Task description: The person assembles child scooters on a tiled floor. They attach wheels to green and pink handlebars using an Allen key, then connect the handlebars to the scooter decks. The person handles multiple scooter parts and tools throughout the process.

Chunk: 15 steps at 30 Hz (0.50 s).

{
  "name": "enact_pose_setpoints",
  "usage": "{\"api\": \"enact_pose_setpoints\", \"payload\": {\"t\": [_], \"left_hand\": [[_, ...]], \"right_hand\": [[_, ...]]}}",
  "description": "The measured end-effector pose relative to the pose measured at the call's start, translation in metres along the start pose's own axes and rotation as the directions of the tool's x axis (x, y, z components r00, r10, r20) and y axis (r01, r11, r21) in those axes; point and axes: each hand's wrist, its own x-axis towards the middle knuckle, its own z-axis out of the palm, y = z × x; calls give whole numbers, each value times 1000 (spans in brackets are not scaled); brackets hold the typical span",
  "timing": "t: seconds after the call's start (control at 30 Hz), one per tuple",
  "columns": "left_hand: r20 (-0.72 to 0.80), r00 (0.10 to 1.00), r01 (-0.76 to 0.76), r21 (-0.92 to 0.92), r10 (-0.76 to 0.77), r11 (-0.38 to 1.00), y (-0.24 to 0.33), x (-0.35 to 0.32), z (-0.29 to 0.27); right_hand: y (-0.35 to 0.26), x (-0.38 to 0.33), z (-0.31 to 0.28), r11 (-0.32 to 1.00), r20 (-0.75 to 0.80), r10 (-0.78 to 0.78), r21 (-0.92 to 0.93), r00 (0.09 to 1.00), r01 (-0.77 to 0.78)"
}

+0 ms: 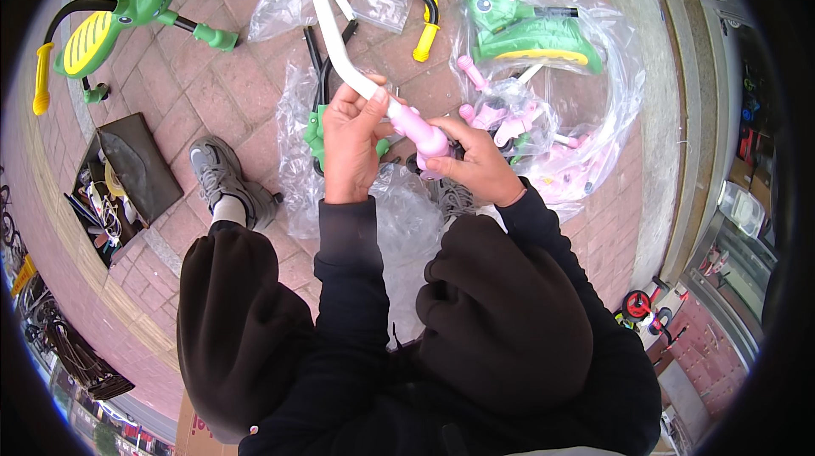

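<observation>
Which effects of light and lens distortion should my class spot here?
Head view: soft light, no hard shadows on the brick paving; head view: glints on the right-hand plastic bag, the white tube nearly washed out; head view: the grey kerb bows toward the right rim.

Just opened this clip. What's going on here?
A person's left hand grips a white bent tube near its lower end, where it meets a pink part held in the right hand. On the paving beyond, a green-and-yellow wheeled toy is at upper left, black tubes with yellow grips lie near the middle, and a green toy body is in clear plastic at right.
</observation>
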Motion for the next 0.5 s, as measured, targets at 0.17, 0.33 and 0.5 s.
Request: {"api": "enact_pose_setpoints", "payload": {"t": [0.17, 0.33, 0.5], "left_hand": [[43, 999, -29, -57, 32, 998, 6, -2, 1], [18, 992, -126, 46, 125, 991, 8, -2, 2], [45, 992, -118, 88, 115, 989, 10, -1, 1]], "right_hand": [[2, -1, 1, 998, -40, -65, -11, 997, 65], [5, -3, 1, 982, -44, -139, -138, 989, 132], [6, -3, 1, 962, -69, -190, -214, 979, 172]]}}
